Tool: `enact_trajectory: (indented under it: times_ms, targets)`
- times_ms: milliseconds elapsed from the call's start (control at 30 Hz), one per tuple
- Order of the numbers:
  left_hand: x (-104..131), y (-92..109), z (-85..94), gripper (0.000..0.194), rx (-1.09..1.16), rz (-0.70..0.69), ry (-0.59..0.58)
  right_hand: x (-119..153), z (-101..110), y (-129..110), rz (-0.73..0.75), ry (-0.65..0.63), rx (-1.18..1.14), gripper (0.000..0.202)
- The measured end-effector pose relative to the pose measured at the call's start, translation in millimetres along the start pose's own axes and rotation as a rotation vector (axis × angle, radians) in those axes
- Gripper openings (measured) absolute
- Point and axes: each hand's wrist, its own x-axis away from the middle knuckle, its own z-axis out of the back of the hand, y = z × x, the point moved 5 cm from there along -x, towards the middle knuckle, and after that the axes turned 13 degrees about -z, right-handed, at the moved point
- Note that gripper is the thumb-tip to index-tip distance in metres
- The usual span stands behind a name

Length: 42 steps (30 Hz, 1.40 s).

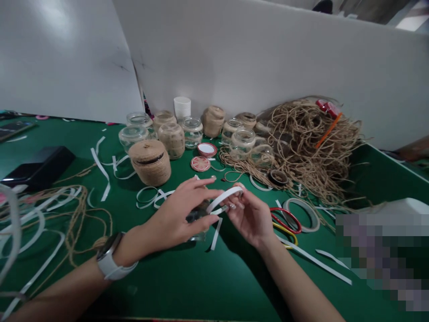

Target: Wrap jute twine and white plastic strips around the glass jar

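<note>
A clear glass jar (200,236) is largely hidden under my left hand (179,210), whose thumb and fingers reach around it. From the jar side, a narrow white strip (225,197) arches over to my right hand (251,212). The right fingertips are closed on that strip's far end. A short loose white strip (216,235) lies on the green table just below the hands. Red-handled and yellow-handled scissors (288,221) sit beside my right wrist, partly covered by it.
Behind the hands stand a twine-wrapped jar (152,165), several glass jars (243,142) and stacked white cups (182,107). Two lids (200,163) lie in front of them. A twine heap (311,138) fills the back right, near a tape roll (301,215). Strips and twine (75,214) tangle at left.
</note>
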Motion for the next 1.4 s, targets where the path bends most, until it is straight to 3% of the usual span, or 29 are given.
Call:
enact_trajectory:
  times_ms: [67,133,233,367,467,567,700,767,967,1100,1300,1400]
  targets:
    - [-7,5,2.4,0.017,-0.005,-0.006,-0.001,-1,0,1,0.005,-0.007,0.055,0.033]
    - [-17,9,7.5,0.017,0.037,0.018,-0.019,0,1,1,0.013,0.010,0.126,0.032]
    - [-33,17,5.4,0.021,0.115,0.047,-0.294,6,0,-3,0.055,-0.002,0.206,0.046]
    - [-53,26,10.5,0.009,0.118,0.066,-0.392,16,-10,-16,0.155,-0.087,0.415,0.053]
    - [-62,27,18.6,0.017,0.183,0.092,-0.351,16,-19,-34,0.180,-0.136,0.601,0.049]
    - [-65,23,25.4,0.018,0.391,0.162,-0.332,3,-26,-60,0.241,-0.149,0.592,0.044]
    - [-65,8,36.2,0.018,0.588,0.226,-0.113,-26,-34,-79,0.315,-0.147,0.551,0.041]
    - [-62,0,36.2,0.018,0.649,0.239,-0.081,-38,-38,-80,0.322,-0.158,0.502,0.040]
    - [-59,-3,34.9,0.031,0.665,0.183,-0.213,-51,-37,-66,0.171,-0.100,0.285,0.037]
    - [-59,-3,37.6,0.038,0.630,0.172,-0.233,-51,-33,-62,0.100,-0.082,0.180,0.040]
    - [-57,-9,40.6,0.016,0.560,0.200,-0.241,-52,-36,-60,0.126,-0.146,0.149,0.042]
    - [-58,-10,40.0,0.014,0.563,0.216,-0.235,-51,-38,-58,0.137,-0.181,0.170,0.043]
